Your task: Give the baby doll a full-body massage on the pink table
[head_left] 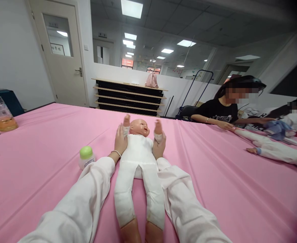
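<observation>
A baby doll [139, 148] with a white cloth body lies on its back on the pink tablecloth, its feet toward me. Its head is turned to the right. My left hand [120, 141] is wrapped round the doll's arm on the left side, near the shoulder. On the other side, my right hand [159, 145] grips the doll's other arm. Both small doll hands stick up above my fingers. Some of my fingers are hidden behind the doll's arms. A jar with a green lid [86, 153] stands beside my left forearm.
A bottle of orange drink [3, 118] stands at the far left of the pink tablecloth [47, 135]. To the right, a co-worker [217, 109] sits by another doll [272, 145] and blue cloth. Shelving [128, 98] stands behind the table.
</observation>
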The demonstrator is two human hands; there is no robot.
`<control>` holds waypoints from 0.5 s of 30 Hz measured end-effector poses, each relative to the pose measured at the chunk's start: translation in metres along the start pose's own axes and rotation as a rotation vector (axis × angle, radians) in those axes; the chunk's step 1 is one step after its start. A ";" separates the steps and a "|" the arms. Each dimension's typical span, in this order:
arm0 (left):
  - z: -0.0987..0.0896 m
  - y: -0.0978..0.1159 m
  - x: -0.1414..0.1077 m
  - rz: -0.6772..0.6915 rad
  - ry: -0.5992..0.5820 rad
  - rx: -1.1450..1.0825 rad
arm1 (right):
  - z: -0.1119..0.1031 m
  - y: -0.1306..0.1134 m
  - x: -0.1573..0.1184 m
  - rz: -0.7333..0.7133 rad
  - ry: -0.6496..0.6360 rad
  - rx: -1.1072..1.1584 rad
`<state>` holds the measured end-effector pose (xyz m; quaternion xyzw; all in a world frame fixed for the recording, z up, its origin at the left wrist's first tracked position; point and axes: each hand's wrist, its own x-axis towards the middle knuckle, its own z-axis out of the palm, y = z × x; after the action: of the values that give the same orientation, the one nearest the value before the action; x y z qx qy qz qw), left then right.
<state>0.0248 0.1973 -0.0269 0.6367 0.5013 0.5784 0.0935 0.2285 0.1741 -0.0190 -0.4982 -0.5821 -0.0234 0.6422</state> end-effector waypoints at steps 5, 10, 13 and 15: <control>-0.001 0.006 -0.002 0.083 -0.160 0.166 | -0.004 -0.002 0.002 -0.326 -0.196 -0.140; -0.003 0.006 -0.001 0.088 -0.258 0.271 | -0.004 0.000 0.004 -0.418 -0.275 -0.113; -0.005 0.010 0.000 0.087 -0.283 0.305 | -0.003 0.002 0.005 -0.435 -0.298 -0.080; -0.006 0.012 0.000 0.087 -0.290 0.317 | -0.003 0.002 0.005 -0.436 -0.304 -0.066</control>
<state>0.0262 0.1892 -0.0170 0.7411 0.5393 0.3981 0.0384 0.2339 0.1756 -0.0160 -0.3796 -0.7642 -0.1049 0.5108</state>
